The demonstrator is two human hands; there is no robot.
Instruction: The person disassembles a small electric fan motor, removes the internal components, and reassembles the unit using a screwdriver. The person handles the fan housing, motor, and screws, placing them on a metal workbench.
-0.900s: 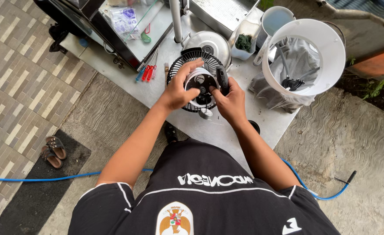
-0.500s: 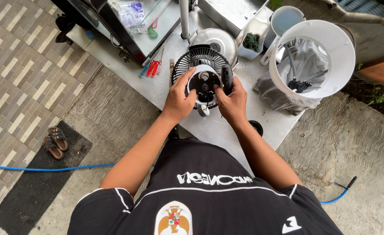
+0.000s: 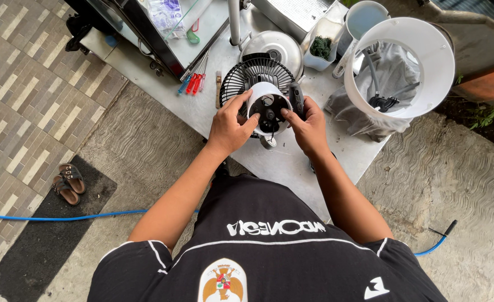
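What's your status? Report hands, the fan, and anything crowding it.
Left hand and right hand both grip the white fan housing. Black grille behind it. Screwdrivers left, white ring right, neither touching.

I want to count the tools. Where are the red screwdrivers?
In the head view, the red screwdrivers lie on the grey table, left of the black fan grille, beyond the left hand.

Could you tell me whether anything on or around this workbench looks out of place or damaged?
The small fan is taken apart: both hands, left hand and right hand, grip its open white motor housing with the inner parts bare. Dark specks lie scattered on the metal table. A blue hose trails across the floor.
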